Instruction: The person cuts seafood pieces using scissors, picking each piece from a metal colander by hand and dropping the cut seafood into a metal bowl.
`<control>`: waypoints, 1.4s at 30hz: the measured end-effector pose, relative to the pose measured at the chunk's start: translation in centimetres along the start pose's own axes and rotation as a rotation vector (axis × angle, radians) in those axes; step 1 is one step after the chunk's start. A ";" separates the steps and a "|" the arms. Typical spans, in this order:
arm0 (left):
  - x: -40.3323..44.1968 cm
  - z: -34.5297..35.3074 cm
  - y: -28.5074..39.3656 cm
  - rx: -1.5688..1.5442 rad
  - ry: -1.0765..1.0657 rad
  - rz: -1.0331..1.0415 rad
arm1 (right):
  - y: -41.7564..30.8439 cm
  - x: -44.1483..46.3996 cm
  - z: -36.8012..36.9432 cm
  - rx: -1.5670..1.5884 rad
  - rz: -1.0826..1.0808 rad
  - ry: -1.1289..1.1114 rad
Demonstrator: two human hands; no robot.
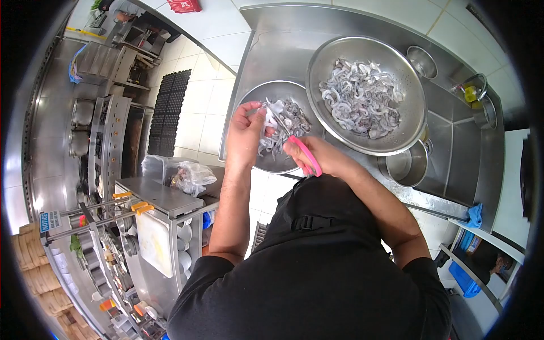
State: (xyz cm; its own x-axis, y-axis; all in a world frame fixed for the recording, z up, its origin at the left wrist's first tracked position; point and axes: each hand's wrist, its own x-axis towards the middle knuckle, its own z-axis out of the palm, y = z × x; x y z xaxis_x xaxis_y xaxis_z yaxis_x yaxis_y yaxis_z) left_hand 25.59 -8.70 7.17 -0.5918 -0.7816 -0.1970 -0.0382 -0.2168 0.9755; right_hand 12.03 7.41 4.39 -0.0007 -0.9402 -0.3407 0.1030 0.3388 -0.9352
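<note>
- The left hand (246, 135) pinches a pale squid-like piece (276, 106) between thumb and fingers, seemingly to steady it for the blades.
- The right hand (324, 154) closes around the pink-handled scissors (306, 154), blades angled toward that piece.
- Both work over the lower bowl (285, 89) — likely so scraps drop inside.
- The perforated bowl (412, 90) sits just beside it, holding more pieces (362, 97), perhaps for draining.

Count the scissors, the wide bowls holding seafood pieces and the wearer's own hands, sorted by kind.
Bowls: 2 (left bowl, right bowl)
Scissors: 1
Hands: 2 (left hand, right hand)
Total: 5
</note>
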 end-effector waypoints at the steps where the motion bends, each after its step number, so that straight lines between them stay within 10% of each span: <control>1: 0.0 0.0 -0.3 -0.018 0.011 0.011 | 0.1 0.1 0.0 0.019 -0.009 0.003; 19: -0.1 -0.7 -2.3 0.123 -0.128 -0.028 | 0.0 0.2 -0.6 -0.117 0.009 0.051; 28: -0.3 -0.7 -0.4 -0.434 -0.461 -0.210 | -0.5 -0.1 -0.2 0.018 0.005 -0.022; 42: 1.0 -1.6 -0.8 0.240 -0.570 -0.220 | -0.2 0.1 0.3 0.163 -0.097 -0.052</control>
State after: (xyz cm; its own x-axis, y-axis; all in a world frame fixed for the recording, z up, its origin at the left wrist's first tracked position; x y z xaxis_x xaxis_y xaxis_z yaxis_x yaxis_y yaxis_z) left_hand 26.33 -10.26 6.08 -0.8810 -0.2874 -0.3757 -0.3468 -0.1478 0.9262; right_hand 12.28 7.26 4.53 0.0326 -0.9702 -0.2402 0.2648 0.2401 -0.9339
